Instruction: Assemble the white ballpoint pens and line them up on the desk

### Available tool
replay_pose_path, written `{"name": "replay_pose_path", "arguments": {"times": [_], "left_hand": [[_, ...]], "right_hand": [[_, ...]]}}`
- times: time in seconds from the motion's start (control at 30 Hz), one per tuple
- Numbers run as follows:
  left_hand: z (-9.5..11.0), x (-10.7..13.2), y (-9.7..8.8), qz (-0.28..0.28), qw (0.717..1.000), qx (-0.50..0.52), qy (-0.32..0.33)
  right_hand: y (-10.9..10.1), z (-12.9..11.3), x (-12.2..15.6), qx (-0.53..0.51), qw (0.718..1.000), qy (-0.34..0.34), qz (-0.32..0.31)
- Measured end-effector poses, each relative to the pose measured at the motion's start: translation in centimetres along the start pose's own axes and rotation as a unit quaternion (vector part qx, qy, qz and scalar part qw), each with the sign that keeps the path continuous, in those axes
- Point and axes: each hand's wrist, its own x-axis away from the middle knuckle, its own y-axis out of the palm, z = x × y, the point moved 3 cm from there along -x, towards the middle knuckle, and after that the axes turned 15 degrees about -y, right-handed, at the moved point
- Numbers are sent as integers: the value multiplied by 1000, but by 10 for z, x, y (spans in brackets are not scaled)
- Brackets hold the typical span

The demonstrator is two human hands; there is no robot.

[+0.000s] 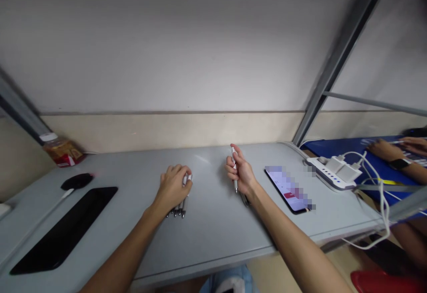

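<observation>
My right hand is raised a little above the grey desk, its fingers wrapped around a white ballpoint pen with the metal tip pointing down. Beneath that wrist, a dark pen-like piece partly shows; the arm hides the rest. Left of it, my left hand curls over several white pens lying side by side on the desk. Their metal tips point toward me, and their upper ends show between the thumb and fingers. The palm covers most of the bunch.
A phone with a lit screen lies on the right, beside a white power strip with plugs and cables. On the left are a black mat, a black mouse-like object and a bottle. Another person's hands work beyond the metal post.
</observation>
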Motion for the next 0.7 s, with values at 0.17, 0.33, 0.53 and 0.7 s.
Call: {"name": "replay_pose_path", "arguments": {"times": [0.17, 0.33, 0.53, 0.7], "left_hand": [[1, 3, 3, -24, 1000, -15, -8], [5, 4, 3, -16, 1000, -14, 15], [4, 5, 4, -19, 999, -22, 14], [3, 4, 4, -13, 999, -29, 10]], "right_hand": [[1, 0, -1, 9, 1000, 6, 11], [2, 1, 0, 33, 999, -5, -1], [-1, 0, -2, 47, 999, -8, 21], [-2, 1, -2, 52, 998, 21, 0]]}}
